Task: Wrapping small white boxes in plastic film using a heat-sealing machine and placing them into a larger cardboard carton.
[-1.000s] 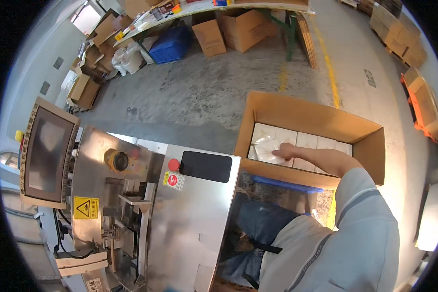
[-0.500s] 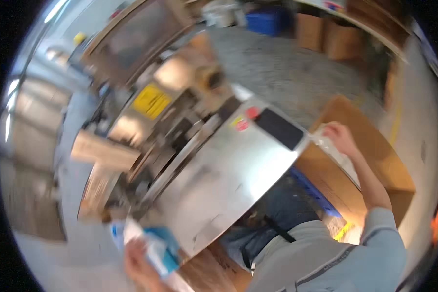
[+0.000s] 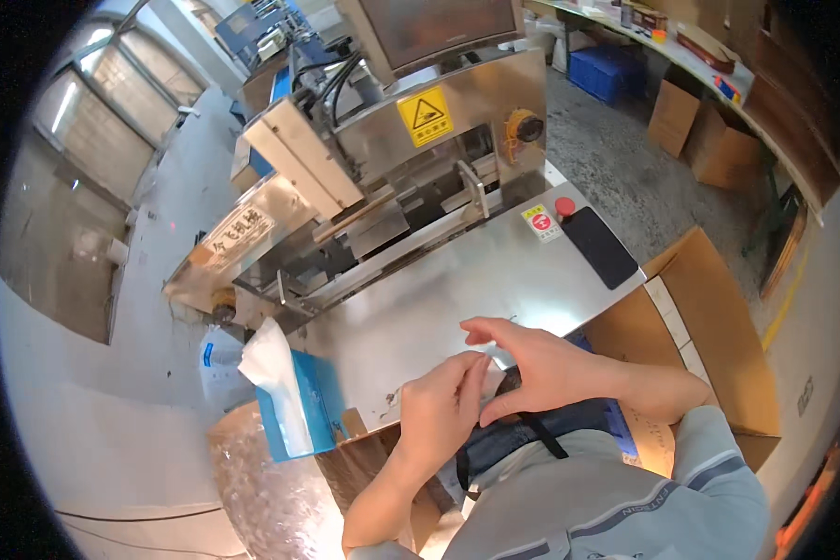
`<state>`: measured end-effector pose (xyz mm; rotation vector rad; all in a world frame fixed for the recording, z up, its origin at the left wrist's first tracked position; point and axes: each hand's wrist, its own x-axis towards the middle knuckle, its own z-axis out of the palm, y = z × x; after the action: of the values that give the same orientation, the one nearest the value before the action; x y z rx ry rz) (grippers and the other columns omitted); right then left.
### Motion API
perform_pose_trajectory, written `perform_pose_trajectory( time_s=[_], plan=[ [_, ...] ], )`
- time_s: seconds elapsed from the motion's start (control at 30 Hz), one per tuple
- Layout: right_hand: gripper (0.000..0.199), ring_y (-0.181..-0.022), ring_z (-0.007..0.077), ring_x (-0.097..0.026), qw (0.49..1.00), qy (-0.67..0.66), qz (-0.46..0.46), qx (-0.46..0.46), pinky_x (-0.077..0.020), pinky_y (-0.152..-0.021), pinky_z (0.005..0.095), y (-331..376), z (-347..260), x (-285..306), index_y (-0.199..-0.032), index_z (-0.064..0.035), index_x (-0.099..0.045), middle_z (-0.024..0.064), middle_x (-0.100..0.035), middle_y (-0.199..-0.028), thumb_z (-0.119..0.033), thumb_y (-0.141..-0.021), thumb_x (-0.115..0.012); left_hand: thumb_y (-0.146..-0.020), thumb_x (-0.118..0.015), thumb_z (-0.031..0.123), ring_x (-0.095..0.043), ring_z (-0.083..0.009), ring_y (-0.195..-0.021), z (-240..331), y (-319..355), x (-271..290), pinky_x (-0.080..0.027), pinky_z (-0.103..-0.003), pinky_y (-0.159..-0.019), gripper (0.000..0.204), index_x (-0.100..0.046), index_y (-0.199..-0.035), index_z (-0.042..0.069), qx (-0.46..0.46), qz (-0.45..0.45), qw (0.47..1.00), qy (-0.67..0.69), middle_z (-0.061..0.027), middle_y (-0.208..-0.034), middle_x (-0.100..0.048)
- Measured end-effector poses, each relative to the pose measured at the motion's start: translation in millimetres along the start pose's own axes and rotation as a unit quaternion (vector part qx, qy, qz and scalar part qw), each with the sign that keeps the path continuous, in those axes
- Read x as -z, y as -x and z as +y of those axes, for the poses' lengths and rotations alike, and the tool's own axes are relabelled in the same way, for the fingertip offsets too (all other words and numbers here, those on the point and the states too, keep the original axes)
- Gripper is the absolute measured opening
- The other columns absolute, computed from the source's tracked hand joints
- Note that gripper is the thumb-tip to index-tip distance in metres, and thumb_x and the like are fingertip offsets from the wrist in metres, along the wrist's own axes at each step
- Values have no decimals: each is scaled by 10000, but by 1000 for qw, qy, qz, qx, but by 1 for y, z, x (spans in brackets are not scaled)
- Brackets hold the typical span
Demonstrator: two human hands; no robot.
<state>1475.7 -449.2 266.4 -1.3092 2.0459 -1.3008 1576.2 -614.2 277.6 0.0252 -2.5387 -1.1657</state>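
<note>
My left hand (image 3: 439, 406) is raised over the near edge of the steel worktop (image 3: 420, 327), its fingertips closed in a pinch. Whatever may lie between those fingers is too small or hidden to make out. Facing it, close by, my right hand (image 3: 555, 373) curves with thumb and fingers apart, and I see nothing held there. A bright glint shows between the two hands; I cannot tell whether it is a clear film or a reflection. To the left stands a blue tissue box (image 3: 317, 401) with a white tissue (image 3: 273, 373) pulled partly out.
A metal machine (image 3: 383, 201) with a yellow warning label (image 3: 425, 117) rises behind the worktop. On the worktop's right lie a black phone (image 3: 599, 245) and a red button (image 3: 565, 206). An open cardboard box (image 3: 719, 327) holding white items stands right; a clear plastic bag (image 3: 271, 481) sits lower left.
My left hand has come away from the tissue box and my right hand from the cardboard box. Both now meet before my body. The view has turned and become sharper.
</note>
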Motion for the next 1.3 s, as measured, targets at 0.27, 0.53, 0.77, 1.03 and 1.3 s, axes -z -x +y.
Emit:
perform_pose_trajectory(
  time_s=[0.27,0.53,0.77,1.03,1.3],
  plan=[
    [183,-917,108,-658,969,-243,39,18,-541,-835,293,9,5,6,-1097,6,-615,75,-706,-964,-71,-938,-665,-890,-711,23,-698,-145,-778,25,3,19,-550,-255,-677,161,-699,-1047,-10,16,54,985,163,-88,-868,-722],
    [394,-1172,186,-590,912,-374,141,-92,-488,-956,333,-10,63,13,-1368,-28,-493,103,-617,-1255,-268,-1056,-494,-952,-679,128,-647,-83,-797,-35,-18,-8,-522,-235,-748,206,-712,-1031,-59,170,46,957,229,-76,-867,-729],
    [569,-1271,231,-538,971,-176,160,-36,-435,-1047,378,-13,40,8,-1452,-57,-430,119,-557,-1380,-151,-939,-656,-905,-686,75,-727,-160,-767,-39,-25,-24,-564,-278,-733,121,-723,-972,-18,82,75,991,75,-152,-844,-740],
    [217,-858,294,-691,989,68,98,-87,-547,-745,372,-20,45,15,-942,-37,-696,105,-710,-928,-228,-853,-746,-932,-676,70,-688,-121,-739,-47,-19,-22,-542,-252,-682,132,-696,-955,-58,135,46,971,194,-86,-803,-720],
    [185,-824,291,-642,909,145,321,222,-527,-717,388,-33,47,5,-770,-51,-652,69,-659,-846,-195,-814,-760,-947,-673,98,-586,-93,-641,-98,-6,-32,-448,-229,-555,157,-662,-904,-53,281,21,908,310,-39,-767,-664]
  ],
)
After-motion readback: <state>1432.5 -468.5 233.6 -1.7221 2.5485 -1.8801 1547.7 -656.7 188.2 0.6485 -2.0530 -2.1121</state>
